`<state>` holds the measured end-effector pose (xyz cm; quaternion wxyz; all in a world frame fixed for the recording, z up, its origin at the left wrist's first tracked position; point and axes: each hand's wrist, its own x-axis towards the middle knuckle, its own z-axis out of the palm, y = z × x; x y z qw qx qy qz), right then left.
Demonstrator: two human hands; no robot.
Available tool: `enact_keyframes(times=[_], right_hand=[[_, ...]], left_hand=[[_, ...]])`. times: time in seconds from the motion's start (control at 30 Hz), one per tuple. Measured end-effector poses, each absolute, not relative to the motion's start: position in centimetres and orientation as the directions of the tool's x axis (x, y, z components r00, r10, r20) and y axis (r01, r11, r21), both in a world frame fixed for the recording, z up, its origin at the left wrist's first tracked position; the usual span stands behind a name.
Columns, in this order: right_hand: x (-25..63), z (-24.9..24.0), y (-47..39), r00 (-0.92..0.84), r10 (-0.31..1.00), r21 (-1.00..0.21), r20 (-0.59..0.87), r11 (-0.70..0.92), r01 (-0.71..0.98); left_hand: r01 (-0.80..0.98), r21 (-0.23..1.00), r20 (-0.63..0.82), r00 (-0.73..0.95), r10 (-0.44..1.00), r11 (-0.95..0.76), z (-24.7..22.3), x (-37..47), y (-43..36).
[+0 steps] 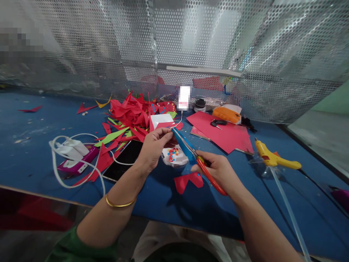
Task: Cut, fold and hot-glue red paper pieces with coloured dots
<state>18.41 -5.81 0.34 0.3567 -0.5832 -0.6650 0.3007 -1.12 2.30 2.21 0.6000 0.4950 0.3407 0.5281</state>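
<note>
My left hand point(156, 145) pinches the far end of a narrow blue paper strip point(185, 142) above the middle of the table. In my right hand point(215, 169) is a pair of scissors point(208, 175) with red-orange handles, its blades lying along the strip. A red paper cutout point(188, 181) with notched edges rests on the table below the scissors. Just beyond my hands a white dish point(178, 160) holds small red, blue and orange paper bits. Whether the blades are closed on the paper is hard to tell.
Red paper scraps point(131, 111) are heaped at the back left. A tablet point(124, 160), white cables and a purple power strip point(79, 165) lie left. Red sheets point(220, 129) with a key point(217, 123) lie back right, near a yellow glue gun point(272, 156). Perforated metal point(174, 43) stands behind.
</note>
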Motion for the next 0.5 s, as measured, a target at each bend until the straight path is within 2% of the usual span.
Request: enact_keyframes(times=[0.23, 0.37, 0.5], right_hand=[[18.4, 1.1, -5.8, -0.016, 0.994, -0.826, 0.107, 0.097, 0.555], [19.1, 0.7, -5.3, 0.148, 0.976, -0.891, 0.162, 0.080, 0.448], [19.5, 0.2, -4.8, 0.315, 0.938, -0.941, 0.145, 0.032, 0.336]], left_hand=[[-0.287, 0.958, 0.076, 0.199, 0.977, -0.016, 2.4, -1.3, 2.4], [-0.345, 0.936, 0.088, 0.012, 0.996, -0.078, 3.1, -2.0, 3.1], [-0.368, 0.900, 0.145, -0.256, 0.956, -0.235, 4.6, -3.2, 3.6]])
